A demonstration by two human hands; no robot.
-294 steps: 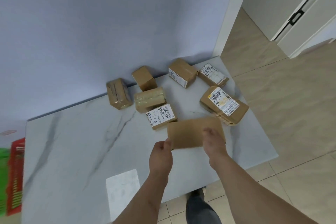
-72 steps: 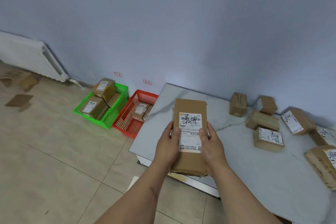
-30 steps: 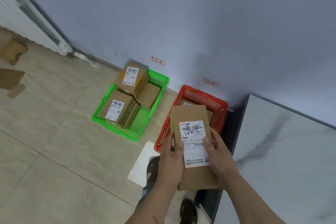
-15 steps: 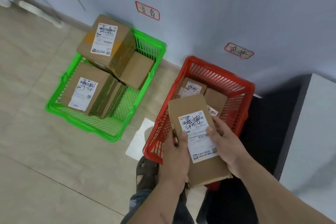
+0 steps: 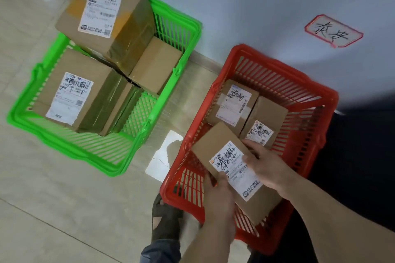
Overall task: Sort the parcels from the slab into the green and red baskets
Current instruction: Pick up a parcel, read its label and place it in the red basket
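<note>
The flat parcel [image 5: 233, 168] hung low over the red basket [image 5: 277, 83] at lower right — your left hand [image 5: 220, 196] and right hand [image 5: 267, 168] clamped its edges. Released unevenly, it could have tipped onto the two parcels [image 5: 248, 111] inside (or lodged against the rim).

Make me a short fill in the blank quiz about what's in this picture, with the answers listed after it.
1. Both hands hold the labelled parcel over the ___ basket.
2. The red basket already holds ___ parcels.
3. The green basket stands to the ___ of the red one in this view.
4. The left hand and right hand grip the parcel by its ___ edges.

Answers: red; two; left; long
</note>
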